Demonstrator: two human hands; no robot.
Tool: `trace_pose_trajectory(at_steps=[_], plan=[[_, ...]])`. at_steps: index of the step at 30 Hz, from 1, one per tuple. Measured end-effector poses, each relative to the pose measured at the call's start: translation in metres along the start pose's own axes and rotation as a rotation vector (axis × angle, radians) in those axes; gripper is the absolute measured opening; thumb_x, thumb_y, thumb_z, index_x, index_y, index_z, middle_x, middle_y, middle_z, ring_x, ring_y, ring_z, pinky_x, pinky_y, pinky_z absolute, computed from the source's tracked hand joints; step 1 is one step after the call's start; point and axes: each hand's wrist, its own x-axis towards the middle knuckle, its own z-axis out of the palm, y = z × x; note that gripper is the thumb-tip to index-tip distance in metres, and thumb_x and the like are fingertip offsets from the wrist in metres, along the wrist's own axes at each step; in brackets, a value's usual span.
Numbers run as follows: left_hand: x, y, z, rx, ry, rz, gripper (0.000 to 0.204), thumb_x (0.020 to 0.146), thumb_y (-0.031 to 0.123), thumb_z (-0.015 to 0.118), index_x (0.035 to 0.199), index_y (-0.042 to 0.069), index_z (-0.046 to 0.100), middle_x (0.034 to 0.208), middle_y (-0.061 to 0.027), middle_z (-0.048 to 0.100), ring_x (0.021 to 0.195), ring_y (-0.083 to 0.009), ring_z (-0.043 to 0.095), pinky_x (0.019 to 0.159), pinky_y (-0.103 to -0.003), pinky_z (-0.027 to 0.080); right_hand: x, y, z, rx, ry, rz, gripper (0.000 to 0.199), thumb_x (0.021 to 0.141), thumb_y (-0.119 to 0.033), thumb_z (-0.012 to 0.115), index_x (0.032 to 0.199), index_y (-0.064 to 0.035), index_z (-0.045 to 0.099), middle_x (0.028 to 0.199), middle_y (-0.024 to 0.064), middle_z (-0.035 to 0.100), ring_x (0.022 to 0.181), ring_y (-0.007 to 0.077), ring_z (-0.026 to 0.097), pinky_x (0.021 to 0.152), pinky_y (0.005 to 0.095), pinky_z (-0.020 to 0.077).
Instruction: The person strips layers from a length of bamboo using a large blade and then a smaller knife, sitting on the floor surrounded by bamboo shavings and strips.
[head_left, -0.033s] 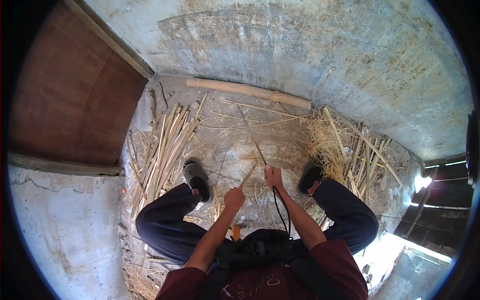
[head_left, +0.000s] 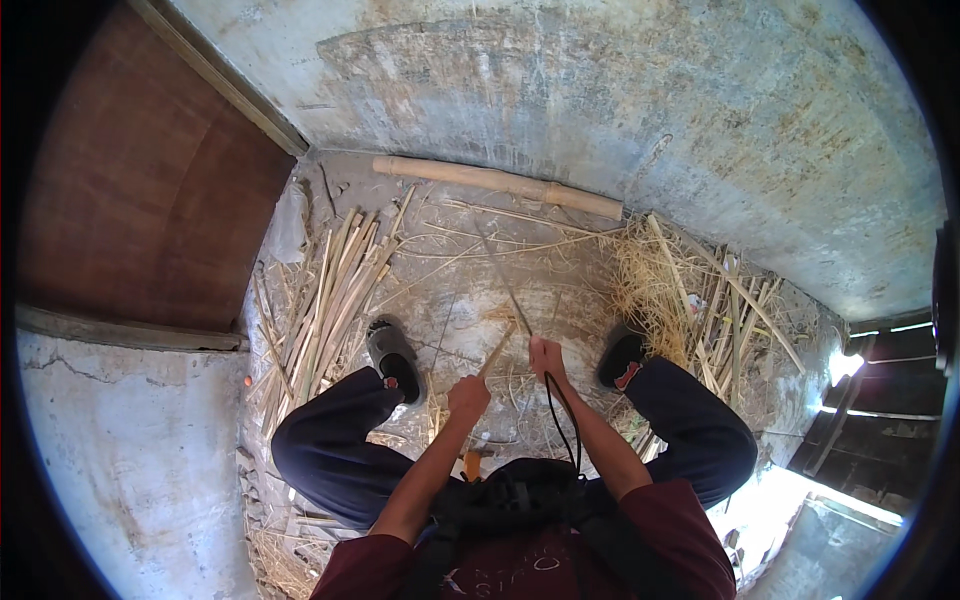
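Note:
I sit on a concrete floor with my legs spread and both hands between my knees. My left hand point(head_left: 468, 396) is closed on a short tan stick point(head_left: 498, 350) that angles up to the right. My right hand point(head_left: 545, 356) grips a long thin bamboo strip point(head_left: 500, 275), which runs away from me across the floor toward the wall. The stick's tip meets the strip just in front of my right hand. A black cord point(head_left: 560, 420) loops from my right hand down to a dark harness on my chest.
A thick bamboo pole point(head_left: 498, 184) lies along the base of the wall. A bundle of split bamboo strips point(head_left: 330, 290) lies on the left, a heap of shavings and strips point(head_left: 690, 290) on the right. A brown wooden door point(head_left: 150, 200) stands at left. An orange handle point(head_left: 470, 465) lies below my left wrist.

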Motion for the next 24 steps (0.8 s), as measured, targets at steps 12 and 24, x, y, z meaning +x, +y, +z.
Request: trace_pose_trajectory(at_steps=[12,24], plan=[[0.003,-0.012,0.013,0.039,0.006,0.018,0.038,0.103,0.027,0.049,0.102,0.001,0.077,0.101,-0.0239,0.076,0.099,-0.0424,0.076,0.085,-0.052,0.062,-0.001,-0.019,0.007,-0.308,-0.129,0.139,0.08,0.105,-0.064,0.052,0.06,0.002,0.047,0.051,0.006,0.041,0.051,0.0183,0.043,0.053,0.0462,0.0353],[0.007,-0.006,0.01,0.011,-0.008,0.087,0.044,0.105,0.031,0.048,0.102,-0.003,0.075,0.101,-0.0267,0.076,0.1,-0.0431,0.075,0.088,-0.053,0.061,-0.011,0.055,-0.005,-0.544,-0.249,0.227,0.079,0.106,-0.063,0.048,0.076,0.0082,0.067,0.064,0.0248,0.06,0.058,0.0381,0.06,0.06,0.0499,0.0469]])
